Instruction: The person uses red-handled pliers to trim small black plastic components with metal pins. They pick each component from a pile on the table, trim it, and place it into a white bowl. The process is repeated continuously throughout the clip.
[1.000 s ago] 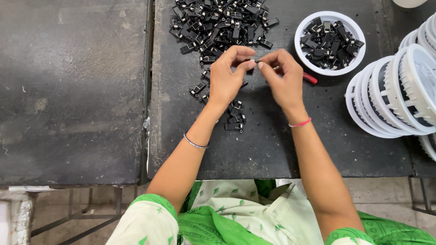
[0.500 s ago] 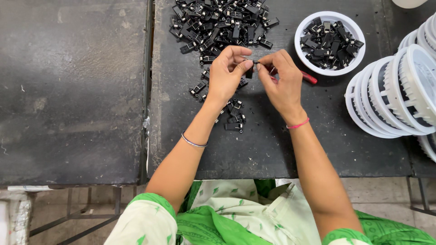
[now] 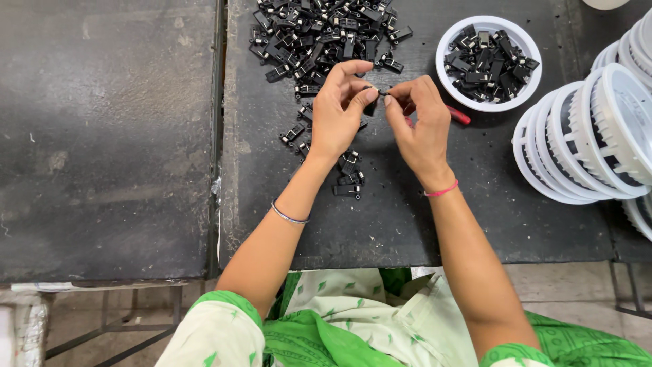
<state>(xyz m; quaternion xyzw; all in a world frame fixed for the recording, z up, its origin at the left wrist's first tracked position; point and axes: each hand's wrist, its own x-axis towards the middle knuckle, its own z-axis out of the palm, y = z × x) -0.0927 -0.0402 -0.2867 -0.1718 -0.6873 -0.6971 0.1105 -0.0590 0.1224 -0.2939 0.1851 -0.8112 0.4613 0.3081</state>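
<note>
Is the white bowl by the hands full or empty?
Partly full. The white bowl holds a layer of small black parts, with white rim showing all around them.

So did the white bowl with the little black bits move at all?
No. The white bowl sits in the same spot as before, just beyond the right hand and beside the stack of white lids.

My left hand (image 3: pixel 337 112) and right hand (image 3: pixel 418 126) meet just below the pile of black parts (image 3: pixel 322 30), fingertips pinched together, seemingly on one small piece. Both forearms angle inward toward it, wrists slightly bent.
</note>
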